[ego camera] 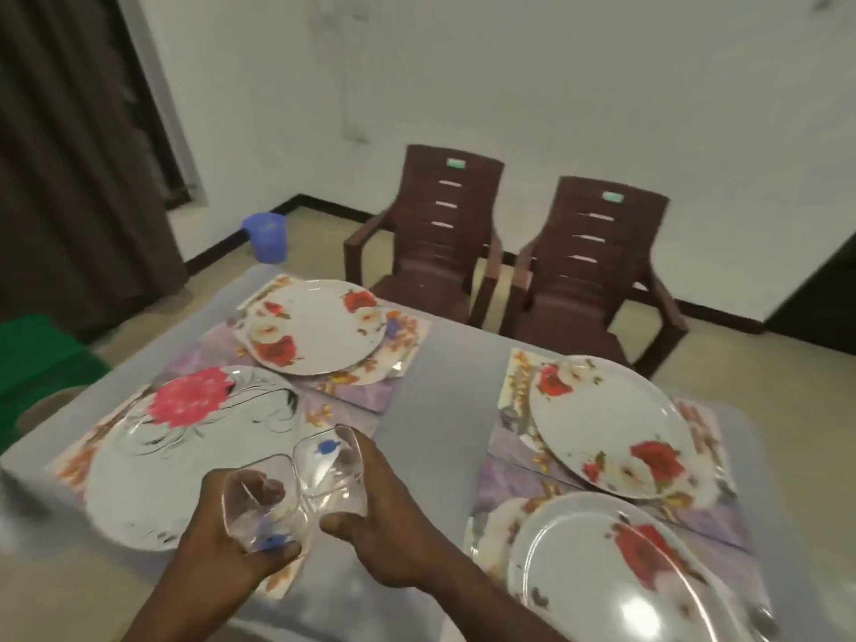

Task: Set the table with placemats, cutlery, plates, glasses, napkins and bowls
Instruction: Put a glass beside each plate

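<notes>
Gripping one clear glass (pixel 264 512) in left hand (pixel 222 535), another glass (pixel 331 470) in right hand (pixel 393 516)

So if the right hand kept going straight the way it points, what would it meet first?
Probably the near-left placemat just past the glass that the right hand holds, then the far-left plate; depth is unclear.
</notes>
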